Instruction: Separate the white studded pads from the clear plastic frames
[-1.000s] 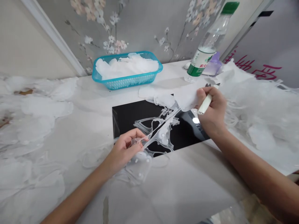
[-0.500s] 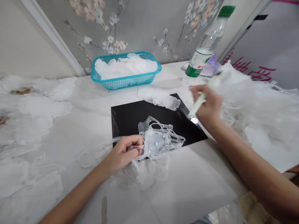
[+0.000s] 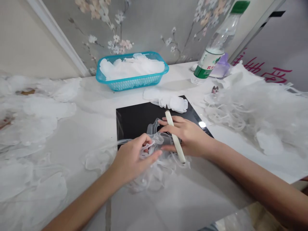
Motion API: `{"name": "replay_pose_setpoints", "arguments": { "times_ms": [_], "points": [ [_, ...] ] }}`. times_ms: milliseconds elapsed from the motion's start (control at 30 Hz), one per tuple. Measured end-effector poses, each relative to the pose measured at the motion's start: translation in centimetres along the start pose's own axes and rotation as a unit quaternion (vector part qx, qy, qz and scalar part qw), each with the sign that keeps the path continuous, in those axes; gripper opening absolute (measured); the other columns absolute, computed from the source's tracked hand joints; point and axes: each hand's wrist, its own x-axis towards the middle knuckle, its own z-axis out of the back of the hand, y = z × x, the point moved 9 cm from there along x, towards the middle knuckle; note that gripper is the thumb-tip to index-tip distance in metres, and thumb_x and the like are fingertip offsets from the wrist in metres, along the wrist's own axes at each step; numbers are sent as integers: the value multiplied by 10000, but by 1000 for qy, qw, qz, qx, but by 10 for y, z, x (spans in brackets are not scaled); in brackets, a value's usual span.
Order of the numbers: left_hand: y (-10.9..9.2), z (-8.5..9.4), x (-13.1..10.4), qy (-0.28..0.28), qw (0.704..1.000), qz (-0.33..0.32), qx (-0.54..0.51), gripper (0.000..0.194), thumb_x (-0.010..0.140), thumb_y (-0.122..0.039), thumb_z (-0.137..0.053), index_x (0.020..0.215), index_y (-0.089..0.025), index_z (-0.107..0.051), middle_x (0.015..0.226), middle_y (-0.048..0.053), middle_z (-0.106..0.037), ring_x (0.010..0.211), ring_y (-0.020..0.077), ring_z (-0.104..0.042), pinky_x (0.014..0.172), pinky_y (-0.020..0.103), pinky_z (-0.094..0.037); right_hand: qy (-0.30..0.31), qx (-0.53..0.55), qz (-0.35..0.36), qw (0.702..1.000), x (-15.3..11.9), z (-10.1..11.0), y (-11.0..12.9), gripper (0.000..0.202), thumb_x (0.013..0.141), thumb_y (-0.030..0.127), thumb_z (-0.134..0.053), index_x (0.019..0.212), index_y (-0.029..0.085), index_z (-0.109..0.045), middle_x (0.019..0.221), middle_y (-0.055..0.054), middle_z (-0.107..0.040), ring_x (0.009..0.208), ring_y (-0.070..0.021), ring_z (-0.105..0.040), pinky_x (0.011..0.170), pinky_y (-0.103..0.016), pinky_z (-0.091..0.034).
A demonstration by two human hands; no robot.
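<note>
My left hand [image 3: 134, 157] pinches the edge of a tangled, clear plastic piece [image 3: 157, 138] with thin, stringy strips. My right hand [image 3: 190, 136] reaches over the same plastic from the right, fingertips touching it. A craft knife [image 3: 176, 141] with a pale handle and a dark pointed tip lies across its fingers, the tip facing away from me. Beneath the hands is a black board [image 3: 133, 120]. Frosted cut pieces [image 3: 178, 104] lie at the board's far edge. My fingers hide part of the plastic.
Behind the board stands a blue basket [image 3: 134, 84] full of white pieces. A water bottle [image 3: 209, 61] with a green cap is at the back right. Plastic scraps [image 3: 269, 109] heap on the right; frosted sheets [image 3: 40, 109] spread on the left. Small clippers [image 3: 215, 89] lie near the bottle.
My right hand has come from the board's right side, left and toward me onto the plastic, still holding the craft knife. My left hand's fingers have shifted over the plastic.
</note>
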Motion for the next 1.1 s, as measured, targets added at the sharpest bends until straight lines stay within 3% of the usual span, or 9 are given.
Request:
{"name": "replay_pose_setpoints", "arguments": {
  "times_ms": [100,167,333,433,500,633,733,900,1100],
  "points": [
    [-6,0,0,-30,996,-43,67,313,750,-504,-563,870,-227,-480,846,4,-607,697,168,-560,570,238,-352,14,36,7,999,-1,-3,1,72,899,223,-548,872,160,-524,1059,-106,-611,1058,-239,-532,853,-376,-473],
    [-5,0,0,-35,995,-43,80,326,754,-499,-561,931,-235,-489,849,4,-608,682,168,-568,575,243,-359,-5,74,-30,997,-1,1,-6,49,925,180,-476,882,163,-496,990,-93,-621,974,-210,-575,786,-323,-490],
    [1,0,1,-27,997,-3,72,539,711,-521,-602,1149,-248,-450,776,-20,-564,587,148,-518,526,233,-325,-131,105,-131,977,-8,23,-26,61,915,205,-513,864,185,-486,908,-25,-628,740,-120,-602,631,-193,-464],
    [2,2,2,-25,999,8,41,318,718,-504,-600,806,-205,-535,657,-36,-476,561,118,-436,524,223,-292,-176,81,-129,972,-10,30,-26,60,895,191,-550,850,184,-510,867,-4,-638,654,-91,-587,586,-169,-452],
    [6,0,4,-6,999,27,-22,360,744,-492,-577,619,-177,-454,600,-41,-399,545,97,-373,514,216,-271,-175,77,-133,973,-9,28,-26,48,893,190,-557,860,184,-524,879,-7,-648,700,-106,-613,599,-172,-468],
    [14,0,6,9,983,72,-166,368,769,-476,-566,607,-157,-482,584,-42,-372,548,80,-344,495,193,-268,-220,14,-127,967,-12,38,-22,80,866,199,-606,917,183,-546,973,-35,-650,853,-153,-632,707,-220,-506],
    [17,7,6,-23,967,79,-240,316,793,-468,-555,717,-162,-581,651,-26,-483,602,92,-413,533,184,-323,-258,-57,-72,962,-12,48,-7,137,837,227,-655,915,172,-557,1071,-81,-622,962,-198,-601,833,-301,-493],
    [22,5,4,-32,954,74,-290,263,802,-457,-567,847,-205,-628,781,-17,-607,715,117,-520,642,187,-399,-170,-35,30,984,-5,27,21,188,855,296,-648,943,150,-570,1044,-88,-632,919,-207,-604,796,-323,-515],
    [15,1,8,-6,963,33,-267,219,801,-402,-593,908,-215,-632,882,-6,-656,860,152,-576,759,215,-428,-128,12,9,992,-4,7,24,99,881,222,-603,938,143,-583,1025,-59,-639,939,-206,-594,801,-324,-519]
  ]
}}
